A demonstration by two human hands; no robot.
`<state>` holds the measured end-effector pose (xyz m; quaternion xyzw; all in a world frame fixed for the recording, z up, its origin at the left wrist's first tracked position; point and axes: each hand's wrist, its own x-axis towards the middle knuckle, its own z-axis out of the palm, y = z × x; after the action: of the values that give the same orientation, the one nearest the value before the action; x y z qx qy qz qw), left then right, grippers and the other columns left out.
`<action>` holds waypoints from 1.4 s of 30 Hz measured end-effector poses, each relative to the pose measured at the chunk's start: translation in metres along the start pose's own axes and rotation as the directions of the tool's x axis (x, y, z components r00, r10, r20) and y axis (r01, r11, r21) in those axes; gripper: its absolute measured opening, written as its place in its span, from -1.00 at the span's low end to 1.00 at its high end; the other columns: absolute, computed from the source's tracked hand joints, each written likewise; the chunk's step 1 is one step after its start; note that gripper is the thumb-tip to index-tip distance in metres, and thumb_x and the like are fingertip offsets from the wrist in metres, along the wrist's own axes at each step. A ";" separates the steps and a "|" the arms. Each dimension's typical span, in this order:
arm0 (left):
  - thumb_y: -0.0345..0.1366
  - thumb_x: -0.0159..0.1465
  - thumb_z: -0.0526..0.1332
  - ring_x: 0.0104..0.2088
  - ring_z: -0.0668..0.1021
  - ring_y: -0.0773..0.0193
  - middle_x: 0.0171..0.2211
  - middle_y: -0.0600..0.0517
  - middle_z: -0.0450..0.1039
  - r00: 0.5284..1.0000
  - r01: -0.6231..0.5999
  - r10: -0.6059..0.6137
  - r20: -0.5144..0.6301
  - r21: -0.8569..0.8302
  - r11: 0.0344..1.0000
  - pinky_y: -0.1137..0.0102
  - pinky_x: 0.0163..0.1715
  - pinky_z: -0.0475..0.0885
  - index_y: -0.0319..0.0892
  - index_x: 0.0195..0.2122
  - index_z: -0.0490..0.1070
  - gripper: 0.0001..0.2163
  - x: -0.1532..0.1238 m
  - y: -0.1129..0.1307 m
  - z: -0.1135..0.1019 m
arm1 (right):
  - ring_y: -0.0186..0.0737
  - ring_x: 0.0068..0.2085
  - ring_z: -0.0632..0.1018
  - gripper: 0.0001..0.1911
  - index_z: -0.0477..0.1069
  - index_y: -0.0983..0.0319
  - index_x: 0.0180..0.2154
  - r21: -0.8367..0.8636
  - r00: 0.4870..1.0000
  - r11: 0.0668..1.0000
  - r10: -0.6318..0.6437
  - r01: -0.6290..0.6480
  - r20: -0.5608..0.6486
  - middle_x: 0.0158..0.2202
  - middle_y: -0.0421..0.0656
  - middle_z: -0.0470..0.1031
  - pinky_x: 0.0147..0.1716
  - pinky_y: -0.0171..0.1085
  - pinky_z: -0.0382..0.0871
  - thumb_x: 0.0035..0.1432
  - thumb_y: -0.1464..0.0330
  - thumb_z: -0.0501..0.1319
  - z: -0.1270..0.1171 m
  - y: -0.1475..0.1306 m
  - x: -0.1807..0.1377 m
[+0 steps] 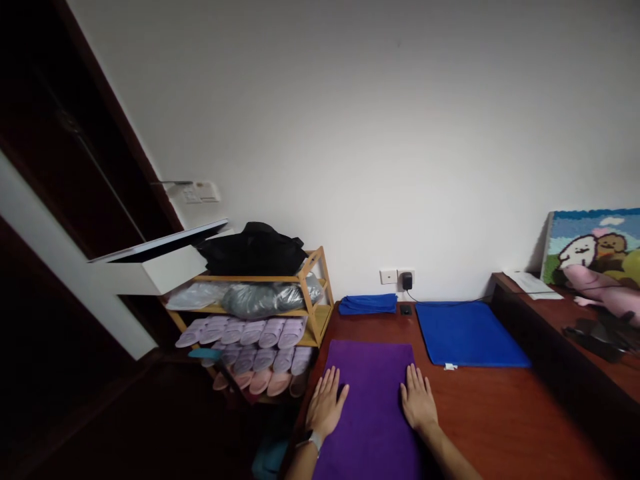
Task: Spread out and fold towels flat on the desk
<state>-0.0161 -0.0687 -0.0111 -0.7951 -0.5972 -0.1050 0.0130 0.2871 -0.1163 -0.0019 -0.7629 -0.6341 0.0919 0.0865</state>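
A purple cloth (370, 400) lies flat on the reddish-brown wooden table (480, 413), its near end cut off by the bottom of the view. On its left edge rests my left hand (326, 404), palm down with fingers stretched out; a watch (311, 439) is on that wrist. My right hand (418, 399) lies flat along the cloth's right edge, fingers extended. Neither hand grips anything. Beyond the right hand, a blue cloth (470, 333) is spread out with a small white tag at its near edge. A folded blue cloth (368, 304) sits against the wall.
Left of the table stands a wooden rack (315, 313) holding several slippers (250, 331), plastic-wrapped items and a black bag (255, 250). A charger (407, 281) is plugged into the wall socket. At right, a raised ledge carries a pink plush toy (600, 291) and a picture (590, 243).
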 end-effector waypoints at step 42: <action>0.07 0.48 -0.20 0.44 0.08 0.13 0.46 -0.04 -0.02 1.000 -0.009 0.010 0.030 -0.045 0.999 0.07 0.40 0.08 -0.10 0.46 -0.06 -0.39 -0.030 -0.011 -0.011 | -0.09 0.47 -0.07 -0.30 -0.08 0.37 0.42 0.069 1.000 0.998 0.008 -0.007 -0.023 0.48 -0.09 -0.12 0.43 -0.02 -0.18 0.37 0.20 -0.24 0.002 -0.007 -0.047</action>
<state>-0.0359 -0.0953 -0.0064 -0.7996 -0.5909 -0.1065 -0.0135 0.2713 -0.1613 -0.0007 -0.7629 -0.6267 0.1052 0.1195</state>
